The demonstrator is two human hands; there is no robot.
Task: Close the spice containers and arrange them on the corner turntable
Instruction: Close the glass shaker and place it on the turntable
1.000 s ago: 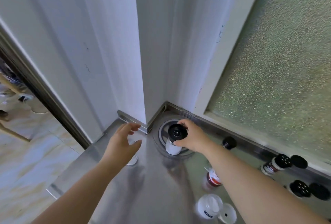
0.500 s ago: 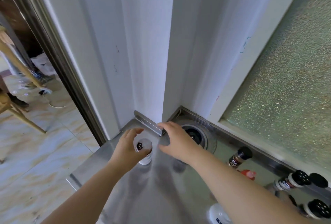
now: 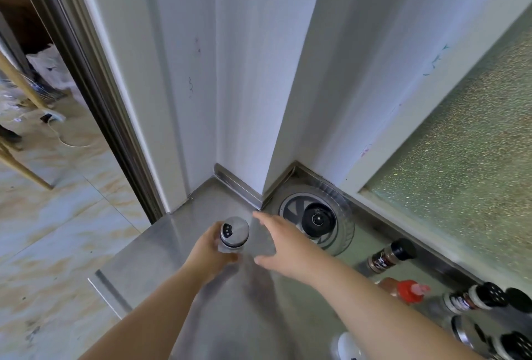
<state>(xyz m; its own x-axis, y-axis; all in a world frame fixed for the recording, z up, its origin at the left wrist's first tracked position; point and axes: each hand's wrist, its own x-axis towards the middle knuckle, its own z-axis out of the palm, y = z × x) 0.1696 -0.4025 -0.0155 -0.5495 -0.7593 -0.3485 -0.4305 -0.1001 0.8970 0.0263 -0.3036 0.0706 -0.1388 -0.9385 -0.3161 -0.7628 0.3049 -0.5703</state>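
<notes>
The left hand (image 3: pixel 211 253) is gripping a shaker (image 3: pixel 233 233) with a silver perforated cap, its fingers curling round the body from below and from the left, so that the cap is standing clear above the fingertips and facing up toward the camera. The shaker is being held upright over the steel counter (image 3: pixel 161 247); whether its base is touching the metal cannot be told, as the hand is covering it. Just to the right of that grip, the right hand (image 3: pixel 283 247) is hovering with fingers spread and straight, holding nothing, its thumb reaching toward the shaker's side but not touching it. Beyond the right hand's fingertips, in the corner where the walls are meeting, the clear turntable (image 3: pixel 342 233) is sitting with one black-capped container (image 3: pixel 319 219) standing on it. Further right of both hands, along the counter's back edge, a dark spice bottle (image 3: pixel 390 256) with a black cap is standing, then a red-capped bottle (image 3: pixel 407 290) nearer the forearm, and a group of black-lidded jars (image 3: pixel 475 299) is lying at the frame's lower right corner, partly blurred.
</notes>
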